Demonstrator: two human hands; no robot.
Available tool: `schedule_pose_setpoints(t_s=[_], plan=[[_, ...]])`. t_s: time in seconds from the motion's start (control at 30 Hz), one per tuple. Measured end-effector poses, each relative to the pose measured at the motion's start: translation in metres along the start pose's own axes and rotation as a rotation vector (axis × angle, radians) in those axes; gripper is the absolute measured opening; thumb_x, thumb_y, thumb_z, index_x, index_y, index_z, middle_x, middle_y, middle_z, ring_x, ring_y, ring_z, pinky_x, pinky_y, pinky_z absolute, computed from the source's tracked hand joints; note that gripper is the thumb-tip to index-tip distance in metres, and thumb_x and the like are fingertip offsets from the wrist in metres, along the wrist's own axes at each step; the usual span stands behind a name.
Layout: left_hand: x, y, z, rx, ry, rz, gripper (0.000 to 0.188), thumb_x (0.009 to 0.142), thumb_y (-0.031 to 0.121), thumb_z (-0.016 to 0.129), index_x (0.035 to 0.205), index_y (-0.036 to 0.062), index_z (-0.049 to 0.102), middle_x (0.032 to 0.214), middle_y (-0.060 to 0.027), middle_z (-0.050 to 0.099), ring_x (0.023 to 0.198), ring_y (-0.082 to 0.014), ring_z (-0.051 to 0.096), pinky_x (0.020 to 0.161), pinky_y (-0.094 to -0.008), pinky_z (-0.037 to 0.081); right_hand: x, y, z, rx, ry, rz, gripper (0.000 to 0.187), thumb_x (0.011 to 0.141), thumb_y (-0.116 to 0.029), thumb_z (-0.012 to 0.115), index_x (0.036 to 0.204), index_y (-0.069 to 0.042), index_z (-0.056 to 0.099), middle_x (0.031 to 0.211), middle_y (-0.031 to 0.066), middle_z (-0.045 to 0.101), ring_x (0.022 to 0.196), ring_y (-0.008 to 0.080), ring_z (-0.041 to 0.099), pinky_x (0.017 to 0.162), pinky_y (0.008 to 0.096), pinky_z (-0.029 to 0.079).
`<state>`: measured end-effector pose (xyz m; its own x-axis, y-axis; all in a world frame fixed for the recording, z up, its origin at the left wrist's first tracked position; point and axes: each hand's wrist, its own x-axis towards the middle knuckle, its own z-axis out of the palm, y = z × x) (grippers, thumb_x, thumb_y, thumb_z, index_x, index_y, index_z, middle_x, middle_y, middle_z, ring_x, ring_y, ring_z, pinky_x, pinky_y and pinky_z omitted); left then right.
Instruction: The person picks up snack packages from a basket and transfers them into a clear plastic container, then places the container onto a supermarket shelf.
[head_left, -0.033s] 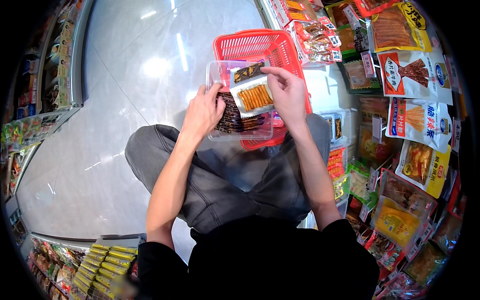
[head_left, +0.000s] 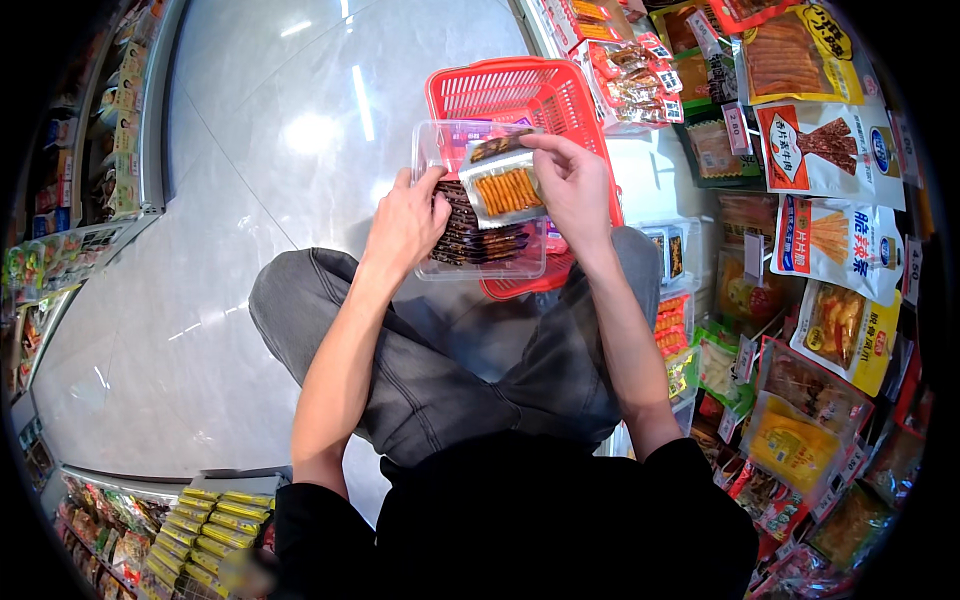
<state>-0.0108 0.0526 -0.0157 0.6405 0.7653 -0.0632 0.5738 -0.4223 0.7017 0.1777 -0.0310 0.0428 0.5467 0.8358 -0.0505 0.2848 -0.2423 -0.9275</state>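
My right hand pinches the upper right edge of a snack packet with a clear window showing orange-brown sticks. Its dark top part is bent away. The packet is tilted over a clear plastic box. Inside the box stand several dark snack packets in a tight row. My left hand grips the box's left side, its fingers curled over the wall and against the row. Behind and under the box is a red shopping basket; purple packaging shows through the clear plastic.
Shelves hung with snack bags line the right side. A box of red and white packets stands beside the basket. At the lower left is a display of yellow packets. Grey floor spreads left; my bent knees flank the box.
The packet in my right hand has tipped slightly, its dark top part now looking narrower. My left hand and the box have stayed in place.
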Motion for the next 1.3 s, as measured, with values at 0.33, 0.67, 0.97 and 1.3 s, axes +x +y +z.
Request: schedule_pose_setpoints(t_s=[0.33,0.67,0.97,1.3], plan=[[0.003,0.001,-0.003,0.013,-0.065,-0.057,0.023,0.096,0.025,0.056,0.110,0.0083,0.064,0.101,-0.0251,0.057,0.087,-0.0472,0.062,0.077,-0.0531,0.052,0.011,-0.021,0.002,-0.700,-0.128,-0.805,0.036,0.081,0.001,0.059,0.116,-0.007,0.065,0.099,0.0090,0.072,0.087,0.0240,0.068,0.073,0.0336,0.048],[0.001,-0.003,0.000,-0.055,-0.008,-0.057,0.027,0.095,0.024,0.059,0.108,0.0005,0.062,0.101,-0.0230,0.061,0.092,-0.0424,0.063,0.079,-0.0485,0.050,0.020,0.011,0.014,-1.051,-0.450,-0.715,0.024,0.080,-0.003,0.059,0.102,-0.005,0.069,0.089,0.0098,0.068,0.096,0.0266,0.063,0.081,0.0406,0.048],[0.000,-0.002,0.006,-0.042,0.027,-0.045,0.056,0.095,0.024,0.061,0.142,0.0036,0.039,0.109,-0.0252,0.063,0.098,-0.0421,0.063,0.085,-0.0460,0.051,0.037,0.016,0.037,-0.931,-0.785,-0.273,0.021,0.089,-0.012,0.051,0.104,0.001,0.057,0.097,0.0233,0.065,0.097,0.0395,0.062,0.085,0.0483,0.049],[0.005,0.014,0.001,-0.037,-0.016,-0.142,0.051,0.104,0.029,0.039,0.149,0.0062,0.033,0.118,-0.0298,0.059,0.106,-0.0479,0.059,0.089,-0.0518,0.048,0.073,0.025,0.034,-0.791,-1.152,-0.045,0.026,0.091,-0.023,0.047,0.105,-0.006,0.060,0.097,0.0172,0.068,0.093,0.0339,0.065,0.081,0.0449,0.048]])
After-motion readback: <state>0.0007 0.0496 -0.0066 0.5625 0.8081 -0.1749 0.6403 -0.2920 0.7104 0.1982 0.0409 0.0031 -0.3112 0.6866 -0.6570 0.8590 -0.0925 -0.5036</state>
